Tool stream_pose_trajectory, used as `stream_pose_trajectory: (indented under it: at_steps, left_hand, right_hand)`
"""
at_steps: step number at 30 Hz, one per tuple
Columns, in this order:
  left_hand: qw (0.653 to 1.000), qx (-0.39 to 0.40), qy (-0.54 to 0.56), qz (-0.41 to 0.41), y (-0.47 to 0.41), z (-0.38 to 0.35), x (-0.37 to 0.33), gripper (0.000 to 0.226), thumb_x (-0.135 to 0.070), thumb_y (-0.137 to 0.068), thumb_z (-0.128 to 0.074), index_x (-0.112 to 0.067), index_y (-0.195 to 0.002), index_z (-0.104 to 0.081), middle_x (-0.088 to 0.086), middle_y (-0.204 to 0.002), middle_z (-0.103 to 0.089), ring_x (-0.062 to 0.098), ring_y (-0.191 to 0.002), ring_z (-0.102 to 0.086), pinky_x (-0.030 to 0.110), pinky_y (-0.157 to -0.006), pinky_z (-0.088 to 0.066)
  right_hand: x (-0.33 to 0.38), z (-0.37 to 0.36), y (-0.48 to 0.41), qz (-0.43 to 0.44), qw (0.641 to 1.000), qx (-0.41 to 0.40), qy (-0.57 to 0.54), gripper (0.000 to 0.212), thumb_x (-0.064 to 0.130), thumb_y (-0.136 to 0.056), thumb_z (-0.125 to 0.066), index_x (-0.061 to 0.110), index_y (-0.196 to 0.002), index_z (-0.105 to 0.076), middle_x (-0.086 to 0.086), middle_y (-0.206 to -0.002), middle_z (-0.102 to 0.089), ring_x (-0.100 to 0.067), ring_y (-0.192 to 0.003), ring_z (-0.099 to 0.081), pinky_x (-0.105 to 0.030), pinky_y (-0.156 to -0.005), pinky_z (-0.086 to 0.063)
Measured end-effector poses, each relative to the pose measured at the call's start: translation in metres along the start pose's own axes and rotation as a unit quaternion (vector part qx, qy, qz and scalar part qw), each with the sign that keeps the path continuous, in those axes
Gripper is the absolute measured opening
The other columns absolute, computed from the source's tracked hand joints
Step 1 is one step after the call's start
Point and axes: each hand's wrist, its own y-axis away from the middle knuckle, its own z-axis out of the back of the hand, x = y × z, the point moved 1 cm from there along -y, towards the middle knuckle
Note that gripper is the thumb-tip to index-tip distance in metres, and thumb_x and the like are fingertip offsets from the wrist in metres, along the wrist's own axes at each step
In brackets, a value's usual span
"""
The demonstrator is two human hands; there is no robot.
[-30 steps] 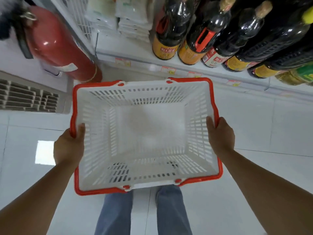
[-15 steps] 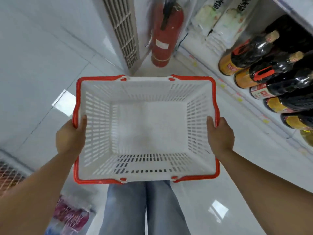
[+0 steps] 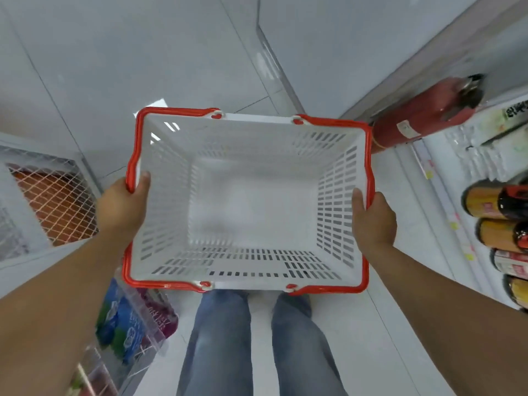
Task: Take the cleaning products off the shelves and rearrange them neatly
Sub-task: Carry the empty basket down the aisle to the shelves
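Head view, looking straight down in a shop aisle.

Held out in front of the body with both hands: a white slatted basket point(image 3: 165, 212), open side up, bare white bottom in full view, red handles point(image 3: 177, 111) folded flat around its rim. Gripped on the left side by the left hand point(image 3: 120, 207), thumb hooked over the red handle onto the inner wall, other fingers hidden below the rim. Gripped likewise on the right side by the right hand point(image 3: 374, 221), thumb laid against the inner wall, fingers curled round the outside. Carried clear of the pale tiled floor point(image 3: 143, 52), above a pair of legs in blue jeans point(image 3: 217, 338).

Seen low on the aisle's left side, just beside the left forearm: colourful packs point(image 3: 128, 332) in blue, green and pink. Too blurred to read, so not confirmed as the cleaning products. Well apart from both hands and outside the basket.

Seen further along on the left: a white wire-mesh bin point(image 3: 51, 201), with something orange behind the mesh.

Seen on the right: a low white shelf point(image 3: 437, 178) carrying a row of dark bottles point(image 3: 497, 204) with orange and yellow labels, and pale packets point(image 3: 500, 132) further along. Stood beyond that shelf, near the basket's far right corner but not touching it: a red fire extinguisher point(image 3: 423, 118).
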Motion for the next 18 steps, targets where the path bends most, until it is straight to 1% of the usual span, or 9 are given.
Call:
stream_pose_trajectory:
  at_steps: [3, 4, 6, 8, 11, 15, 18]
  left_hand:
    - [0.999, 0.000, 0.032, 0.025, -0.042, 0.028, 0.020, 0.049, -0.054, -0.101, -0.039, -0.011, -0.083, -0.055, 0.008, -0.068, -0.053, 0.021, -0.054, -0.048, 0.023, -0.052, -0.039]
    - [0.999, -0.001, 0.033, 0.031, -0.057, 0.037, 0.024, 0.048, -0.054, -0.101, -0.039, -0.012, -0.082, -0.054, 0.008, -0.069, -0.053, 0.021, -0.054, -0.048, 0.023, -0.052, -0.039]
    - [0.999, -0.008, 0.032, 0.040, -0.086, 0.057, 0.028, 0.053, -0.054, -0.101, -0.039, -0.008, -0.079, -0.055, 0.008, -0.065, -0.051, 0.020, -0.052, -0.047, 0.023, -0.051, -0.038]
    - [0.998, -0.021, 0.029, 0.057, -0.115, 0.077, 0.026, 0.053, -0.052, -0.101, -0.039, -0.008, -0.073, -0.051, 0.007, -0.063, -0.048, 0.019, -0.052, -0.045, 0.024, -0.050, -0.032]
    - [0.995, -0.034, 0.031, 0.085, -0.159, 0.102, 0.019, 0.047, -0.049, -0.101, -0.042, -0.017, -0.066, -0.042, 0.003, -0.061, -0.044, 0.017, -0.052, -0.042, 0.025, -0.048, -0.028]
    - [0.992, -0.049, 0.039, 0.111, -0.227, 0.129, 0.016, 0.051, -0.056, -0.100, -0.041, -0.014, -0.070, -0.048, 0.002, -0.060, -0.046, 0.020, -0.052, -0.045, 0.028, -0.048, -0.033]
    - [0.988, -0.070, 0.043, 0.128, -0.283, 0.160, 0.011, 0.053, -0.056, -0.099, -0.041, -0.011, -0.073, -0.051, 0.003, -0.061, -0.049, 0.022, -0.054, -0.047, 0.032, -0.051, -0.036]
  right_hand:
    - [0.059, -0.026, -0.009, 0.021, 1.000, 0.004, 0.016, 0.042, 0.050, -0.102, -0.042, 0.011, -0.091, -0.052, 0.005, -0.075, -0.056, -0.010, -0.064, -0.054, -0.026, -0.055, -0.039]
    - [0.077, -0.033, -0.013, 0.028, 0.999, 0.003, 0.018, 0.043, 0.050, -0.101, -0.042, 0.010, -0.091, -0.052, 0.003, -0.077, -0.057, -0.014, -0.066, -0.055, -0.028, -0.059, -0.041]
    - [0.115, -0.048, -0.022, 0.042, 0.999, 0.003, 0.022, 0.044, 0.051, -0.101, -0.041, 0.009, -0.093, -0.053, -0.001, -0.083, -0.060, -0.021, -0.072, -0.058, -0.032, -0.067, -0.045]
    - [0.154, -0.062, -0.032, 0.055, 0.998, 0.006, 0.022, 0.044, 0.051, -0.102, -0.041, 0.009, -0.099, -0.055, -0.003, -0.090, -0.063, -0.023, -0.079, -0.059, -0.032, -0.072, -0.045]
    - [0.213, -0.081, -0.053, 0.074, 0.997, 0.021, 0.021, 0.044, 0.050, -0.102, -0.040, 0.011, -0.113, -0.057, -0.005, -0.106, -0.066, -0.022, -0.088, -0.060, -0.030, -0.078, -0.045]
    - [0.296, -0.102, -0.095, 0.091, 0.994, 0.037, 0.040, 0.048, 0.054, -0.101, -0.038, 0.010, -0.109, -0.055, -0.010, -0.108, -0.067, -0.023, -0.086, -0.060, -0.034, -0.075, -0.048]
    - [0.370, -0.120, -0.123, 0.110, 0.991, 0.064, 0.039, 0.054, 0.055, -0.101, -0.037, 0.009, -0.120, -0.057, -0.011, -0.114, -0.068, -0.029, -0.096, -0.066, -0.039, -0.082, -0.053]
